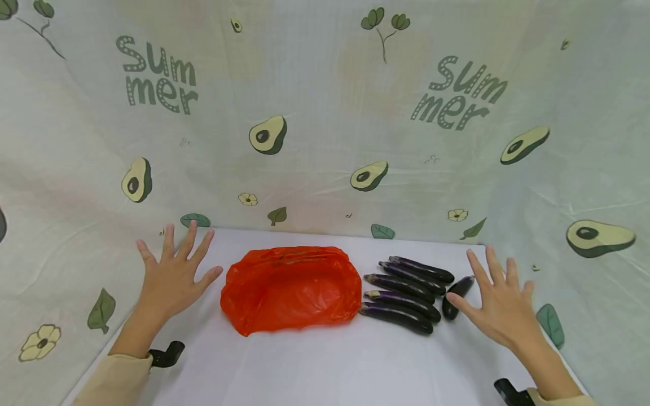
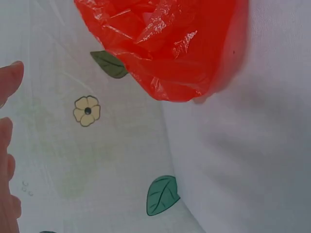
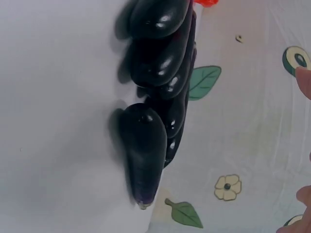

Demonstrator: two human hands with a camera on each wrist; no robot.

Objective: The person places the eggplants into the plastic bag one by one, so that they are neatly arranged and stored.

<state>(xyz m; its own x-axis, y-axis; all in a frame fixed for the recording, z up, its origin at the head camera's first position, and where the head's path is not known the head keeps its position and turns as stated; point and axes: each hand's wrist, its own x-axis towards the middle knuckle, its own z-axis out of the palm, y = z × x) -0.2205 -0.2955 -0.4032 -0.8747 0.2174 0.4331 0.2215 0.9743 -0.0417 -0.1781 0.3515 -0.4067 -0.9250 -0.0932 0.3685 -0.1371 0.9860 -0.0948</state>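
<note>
My left hand [image 1: 175, 276] is spread with straight fingers to the left of a red plastic bag [image 1: 299, 290], apart from it. The bag looks like a lining over a basin-shaped container, whose body is hidden beneath the plastic. Right of it lie several long dark purple eggplants [image 1: 401, 307], roughly side by side. A shorter eggplant [image 3: 142, 153] rests at an angle by their right ends. Just beyond that one, my right hand [image 1: 500, 307] is held with fingers spread, holding nothing; its thumb overlaps the short eggplant in the head view. Only fingertips of each hand show in the wrist views.
A white table surface [image 1: 304, 366] carries the bag and the eggplants. Behind and at both sides hangs a pale cloth [image 1: 315, 73] printed with avocados, leaves and lettering. A black wrist device [image 1: 167, 354] sits on the left wrist, another [image 1: 513, 392] on the right.
</note>
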